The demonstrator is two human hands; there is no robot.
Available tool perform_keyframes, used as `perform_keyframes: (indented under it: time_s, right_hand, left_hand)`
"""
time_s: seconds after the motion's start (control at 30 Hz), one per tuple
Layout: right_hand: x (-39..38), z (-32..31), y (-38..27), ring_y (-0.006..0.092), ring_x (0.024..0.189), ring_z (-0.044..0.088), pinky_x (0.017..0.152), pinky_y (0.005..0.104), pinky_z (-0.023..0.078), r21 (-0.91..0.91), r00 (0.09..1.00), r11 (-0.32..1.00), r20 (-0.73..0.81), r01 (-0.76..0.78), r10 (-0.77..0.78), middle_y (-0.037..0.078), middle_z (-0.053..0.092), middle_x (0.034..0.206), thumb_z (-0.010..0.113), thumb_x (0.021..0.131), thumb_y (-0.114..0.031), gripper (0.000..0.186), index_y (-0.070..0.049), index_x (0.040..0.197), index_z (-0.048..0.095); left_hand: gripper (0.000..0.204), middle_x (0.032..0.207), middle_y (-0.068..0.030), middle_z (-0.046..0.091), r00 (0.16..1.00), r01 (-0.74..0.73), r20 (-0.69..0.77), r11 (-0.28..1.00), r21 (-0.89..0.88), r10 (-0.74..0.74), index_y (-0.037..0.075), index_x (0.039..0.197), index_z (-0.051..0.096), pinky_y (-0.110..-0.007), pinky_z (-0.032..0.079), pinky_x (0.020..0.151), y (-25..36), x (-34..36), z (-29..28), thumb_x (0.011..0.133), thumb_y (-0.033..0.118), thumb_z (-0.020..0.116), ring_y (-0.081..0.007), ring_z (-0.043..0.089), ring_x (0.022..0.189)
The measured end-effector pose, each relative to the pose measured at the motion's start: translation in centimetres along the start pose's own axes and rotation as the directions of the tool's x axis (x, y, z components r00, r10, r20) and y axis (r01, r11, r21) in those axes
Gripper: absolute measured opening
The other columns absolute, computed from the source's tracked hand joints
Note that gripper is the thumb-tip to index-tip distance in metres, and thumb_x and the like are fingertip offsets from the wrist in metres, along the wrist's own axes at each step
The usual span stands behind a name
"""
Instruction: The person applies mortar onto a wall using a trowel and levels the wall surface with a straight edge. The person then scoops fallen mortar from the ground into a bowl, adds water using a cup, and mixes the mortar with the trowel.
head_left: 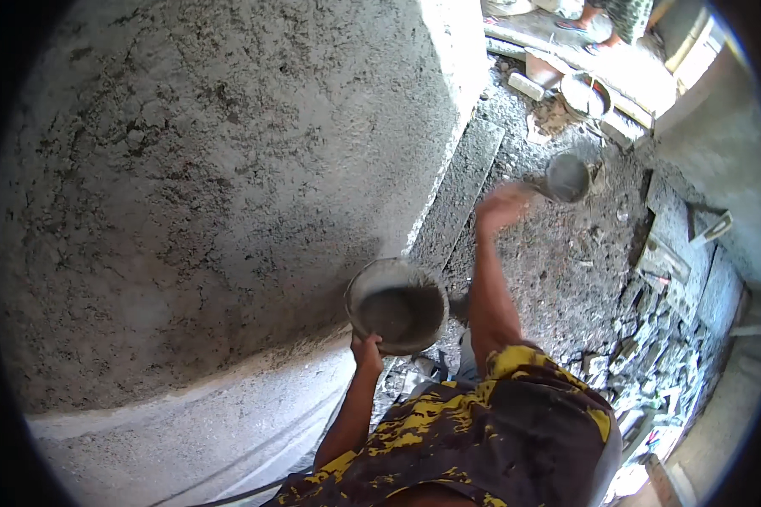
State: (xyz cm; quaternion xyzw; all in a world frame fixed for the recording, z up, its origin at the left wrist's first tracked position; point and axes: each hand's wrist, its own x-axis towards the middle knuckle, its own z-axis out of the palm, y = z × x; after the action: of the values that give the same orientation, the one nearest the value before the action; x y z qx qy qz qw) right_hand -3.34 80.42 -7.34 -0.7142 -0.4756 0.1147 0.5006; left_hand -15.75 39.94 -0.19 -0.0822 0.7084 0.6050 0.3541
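Observation:
My left hand [369, 349] grips the near rim of a round bucket [438, 291], its walls crusted with mortar. Grey wet mortar [387, 314] lies in the bottom. The bucket is tilted against or close beside the rough wall [254, 169]; I cannot tell whether it touches. Out to the right, my right hand [506, 207], smeared by motion, is closed round the handle of a round grey scoop [568, 177]. The scoop is held above the rubble floor, apart from wall and bucket. What it contains, if anything, cannot be made out.
A long board [473, 173] lies along the wall's foot. Broken bricks and rubble [651, 363] cover the floor at right. A basin [585, 95] and a pale block [526, 85] lie at the far side. Another person's legs [621, 25] show beyond. A wooden float [666, 258] rests at right.

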Motion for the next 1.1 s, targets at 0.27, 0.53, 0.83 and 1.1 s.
perform_keyframes:
  time_s: [0.27,0.53,0.83,1.1]
  right_hand:
    - [-21.9,-23.6,-6.1,0.0386,0.079,0.059,0.068,0.0433,0.048,0.348,0.049,0.900,0.936,-0.265,-0.348,0.020,0.059,0.089,0.060,0.075,-0.019,0.041,-0.007,0.112,0.049]
    - [-21.0,-28.4,1.9,0.0238,0.060,0.061,0.052,0.0388,0.051,-0.400,-0.552,0.908,0.788,-0.124,0.272,0.010,0.059,0.070,0.049,0.088,-0.036,0.042,0.005,0.081,0.056]
    - [-22.4,-40.8,11.3,0.0382,0.083,0.061,0.072,0.0461,0.047,-0.316,0.395,0.934,0.889,0.167,0.230,0.022,0.063,0.086,0.055,0.083,-0.038,0.038,-0.006,0.100,0.060]
    - [-26.5,-55.8,25.7,0.0396,0.088,0.054,0.078,0.0474,0.042,-0.584,0.507,0.776,0.756,0.237,0.414,0.022,0.058,0.090,0.053,0.078,-0.026,0.032,-0.003,0.100,0.054]
  left_hand:
    - [0.050,0.098,-0.0052,0.057,0.966,0.038,-0.250,0.992,-0.118,-0.067,0.005,0.111,0.052,-0.033,0.048,0.067,-3.4,-4.4,-7.4,0.062,-0.003,0.054,-0.0187,0.056,0.082]
    - [0.041,0.090,-0.0067,0.057,0.997,0.077,-0.013,0.988,0.135,-0.076,0.001,0.102,0.054,-0.031,0.045,0.065,-7.7,-5.0,-9.2,0.061,0.002,0.058,-0.0174,0.053,0.080]
    - [0.045,0.091,-0.0072,0.057,0.992,-0.057,0.127,0.924,0.377,0.009,0.002,0.100,0.055,-0.034,0.046,0.069,-20.2,-3.7,-19.2,0.055,0.006,0.058,-0.0198,0.054,0.081]
    - [0.055,0.100,-0.0090,0.056,0.970,0.207,0.075,0.949,0.239,-0.230,0.003,0.109,0.051,-0.036,0.046,0.075,-30.6,-3.8,-13.7,0.053,0.001,0.055,-0.0234,0.053,0.088]
